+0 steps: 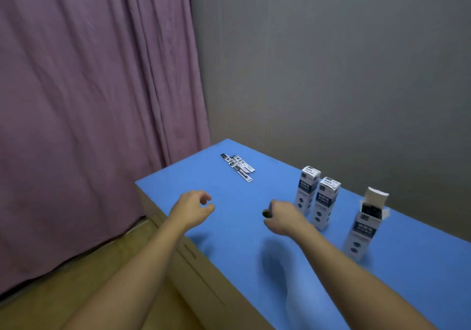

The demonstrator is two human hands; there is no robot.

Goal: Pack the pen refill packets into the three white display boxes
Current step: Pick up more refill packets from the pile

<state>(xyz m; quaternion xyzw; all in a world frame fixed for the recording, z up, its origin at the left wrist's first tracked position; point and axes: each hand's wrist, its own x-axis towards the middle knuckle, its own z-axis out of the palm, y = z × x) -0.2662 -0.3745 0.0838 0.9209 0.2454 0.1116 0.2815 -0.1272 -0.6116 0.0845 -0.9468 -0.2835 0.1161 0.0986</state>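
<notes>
Three white display boxes stand upright on the blue table [229, 227]. The far box [307, 189] and the middle box [326, 203] have their tops closed. The near box [364, 227] has its lid flap up, with dark packets showing inside. A few pen refill packets [238, 167] lie in a loose pile at the far left of the table. My left hand [195, 208] hovers over the table's left part with fingers loosely curled and holds nothing. My right hand [280, 216] grips a small dark object [266, 213], too blurred to name, just left of the boxes.
A purple curtain [89, 100] hangs at the left and a grey wall [331, 62] runs behind the table. The table's left edge drops to a wooden floor [63, 291].
</notes>
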